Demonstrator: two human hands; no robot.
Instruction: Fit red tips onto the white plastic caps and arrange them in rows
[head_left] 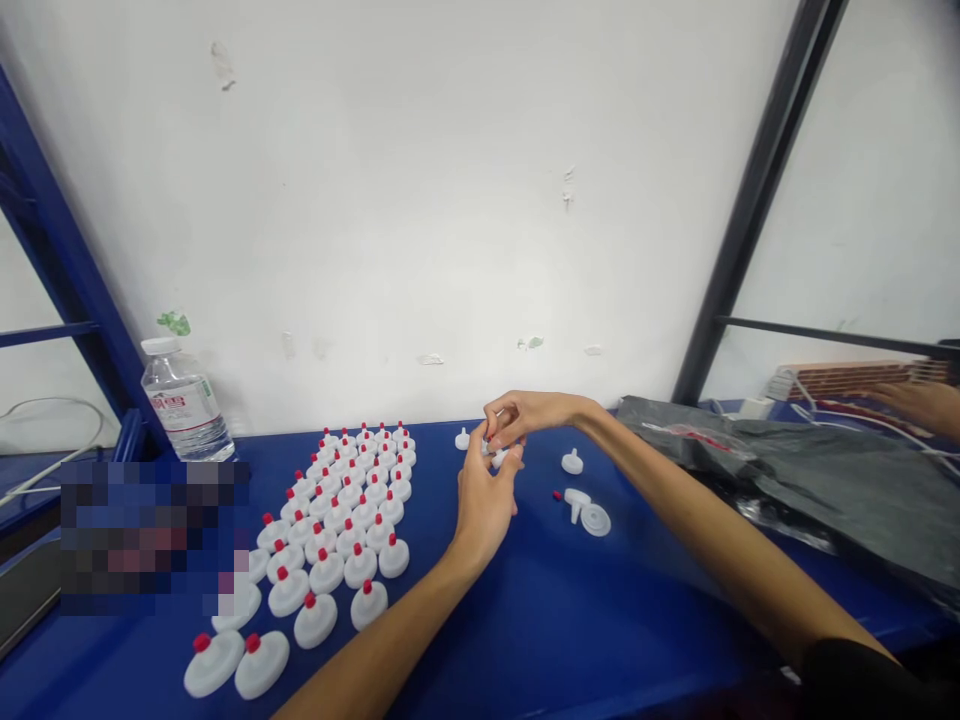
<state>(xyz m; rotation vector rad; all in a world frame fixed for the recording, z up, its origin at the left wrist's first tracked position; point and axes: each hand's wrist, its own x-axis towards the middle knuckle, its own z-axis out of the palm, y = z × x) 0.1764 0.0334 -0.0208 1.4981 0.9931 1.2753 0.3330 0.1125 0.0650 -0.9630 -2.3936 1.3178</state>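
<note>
My left hand (480, 495) is closed round a white nozzle cap (499, 458), mostly hidden by the fingers. From above, my right hand (517, 415) pinches at the top of the same piece, where a bit of red shows, apparently a small red tip cap (489, 437). Both hands touch each other just above the blue table. Close by on the left stands one white nozzle cap (463, 439) without red. To the right are another upright white cap (572, 462), a tipped one (577, 499), one lying flat (596, 520) and a loose red tip cap (556, 495).
Rows of white nozzle caps with red tips (337, 515) cover the left of the blue table (570, 620). A water bottle (187, 405) stands at the back left. Grey plastic bags (825, 490) lie at the right. Another person's hand (915, 405) is beyond the dark post (739, 230).
</note>
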